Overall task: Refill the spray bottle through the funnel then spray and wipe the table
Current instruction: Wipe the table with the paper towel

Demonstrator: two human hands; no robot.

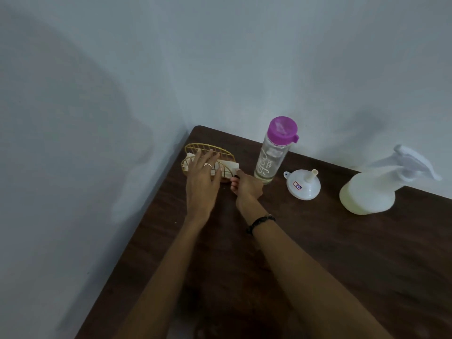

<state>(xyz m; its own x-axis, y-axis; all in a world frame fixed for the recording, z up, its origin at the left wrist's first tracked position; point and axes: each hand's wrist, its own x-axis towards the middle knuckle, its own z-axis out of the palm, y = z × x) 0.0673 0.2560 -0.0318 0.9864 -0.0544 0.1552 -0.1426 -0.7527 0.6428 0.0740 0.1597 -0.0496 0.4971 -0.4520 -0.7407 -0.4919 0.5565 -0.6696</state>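
Observation:
A gold wire napkin holder [194, 147] with white tissues [231, 165] stands at the far left corner of the dark wooden table [318, 253]. My left hand [203, 179] rests flat on the holder, fingers straight. My right hand [247, 184] pinches the right end of a tissue. To the right stand a clear water bottle [272, 157] with a purple lid, a white funnel [303, 183] lying mouth down, and a white spray bottle [374, 189] with its trigger head on.
Grey walls meet behind the table's far left corner. The table's left edge runs diagonally down toward the lower left. Bare wood stretches in front of the bottles and to the right of my forearms.

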